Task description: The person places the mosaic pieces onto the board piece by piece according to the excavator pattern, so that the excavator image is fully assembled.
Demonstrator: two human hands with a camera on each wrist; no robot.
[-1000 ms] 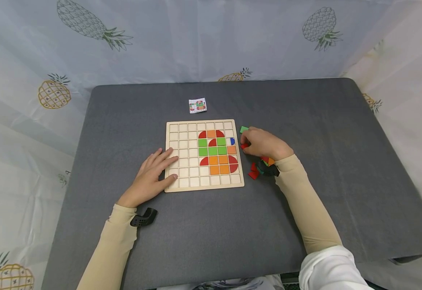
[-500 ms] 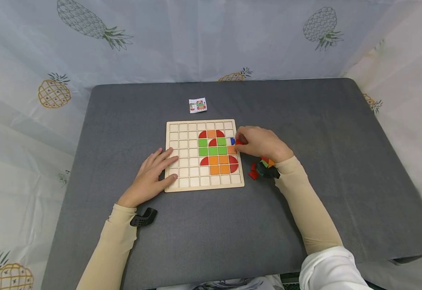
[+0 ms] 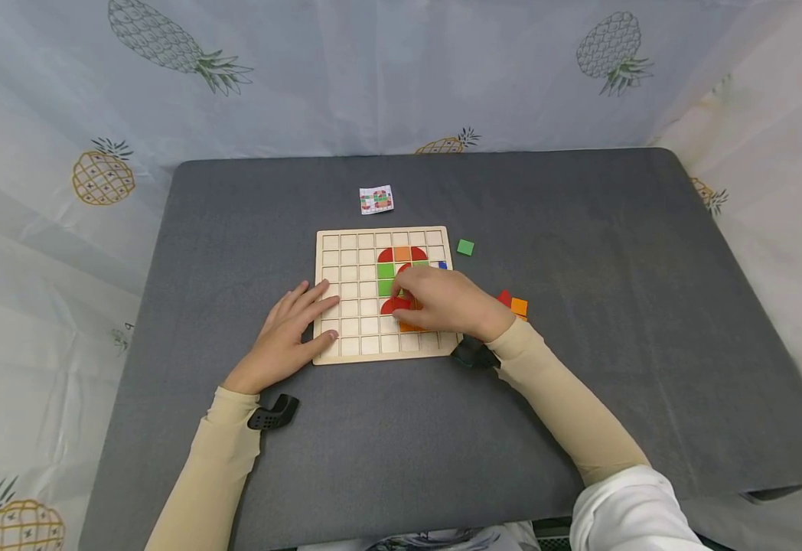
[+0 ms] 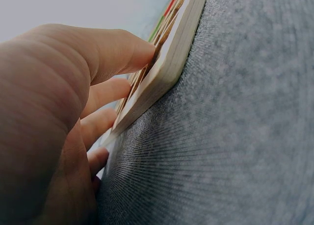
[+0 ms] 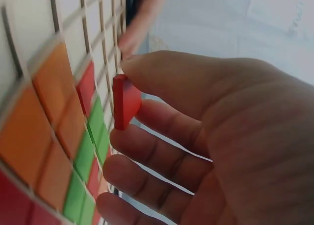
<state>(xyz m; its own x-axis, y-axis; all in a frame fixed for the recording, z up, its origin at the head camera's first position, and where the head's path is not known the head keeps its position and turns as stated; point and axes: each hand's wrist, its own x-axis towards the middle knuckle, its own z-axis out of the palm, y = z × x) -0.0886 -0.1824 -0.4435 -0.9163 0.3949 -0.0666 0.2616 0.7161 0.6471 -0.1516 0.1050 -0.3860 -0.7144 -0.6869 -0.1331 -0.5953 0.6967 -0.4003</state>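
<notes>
My left hand (image 3: 280, 340) rests on the left edge of a wooden grid board (image 3: 349, 327), fingers spread and fairly straight. In the left wrist view, the thumb (image 4: 132, 51) lies on the board's rim. Over the right half of the board, my right hand (image 3: 451, 300) pinches a small red tile (image 5: 126, 103) between thumb and forefinger. That tile is tilted on edge, close over the grid. Orange tiles (image 5: 51, 75), green tiles (image 3: 385, 279) and rounded red tiles (image 3: 385, 255) sit in the squares. My right hand hides part of this pattern.
A small printed card (image 3: 376, 200) with a coloured pattern lies behind the board. To the board's right lie a loose green tile (image 3: 466, 247) and a small pile with orange tiles (image 3: 519, 307) and a red tile (image 3: 504, 298), partly behind the right wrist.
My right hand has carried the red tile from the table right of the board, leftward over the board's middle. The loose green tile is uncovered. The left hand has not moved.
</notes>
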